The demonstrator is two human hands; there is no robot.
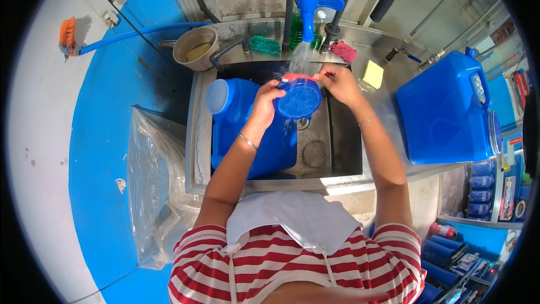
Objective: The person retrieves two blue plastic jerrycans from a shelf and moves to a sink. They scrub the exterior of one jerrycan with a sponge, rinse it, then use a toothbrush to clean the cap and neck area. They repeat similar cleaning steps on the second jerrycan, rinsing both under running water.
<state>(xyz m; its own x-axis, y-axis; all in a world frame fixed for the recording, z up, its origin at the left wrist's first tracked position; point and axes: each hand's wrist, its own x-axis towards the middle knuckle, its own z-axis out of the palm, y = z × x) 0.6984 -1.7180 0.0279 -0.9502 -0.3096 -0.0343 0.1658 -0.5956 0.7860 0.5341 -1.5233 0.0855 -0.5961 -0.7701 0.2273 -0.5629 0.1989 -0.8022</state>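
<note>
Workpiece: round blue plastic lid [299, 102], held up above the stainless-steel sink [346, 141], directly below the blue plastic tap [308, 11].
Key relation: the lid lies between the two hands, touching the left fingers on its left edge. A narrow red piece [298, 77] lies along the edge nearest the tap, its end toward the right fingertips.
Long axis: none on the round lid; the red piece runs roughly left to right.
Nearer hand: both are at the lid; the left covers more of its rim.
Left hand [264, 101]: fingers grasping the lid's rim, thumb on its face.
Right hand [340, 84]: thumb and fingertips pinching the red piece's right end; I cannot tell whether they also grip the rim.
Water: a spreading stream [302, 56] falls onto the red piece and lid.
Jug in sink: large blue plastic container [264, 149] with a pale-blue round cap [218, 97], beneath the left forearm; contents hidden.
Jug on counter: large blue plastic container with a moulded handle [441, 118], right of the sink; contents hidden.
Pot: greyish round vessel [181, 47], left of the tap, holding a yellowish object [198, 52].
Counter right: pale-yellow rectangular sponge [372, 74], near the right wrist.
</note>
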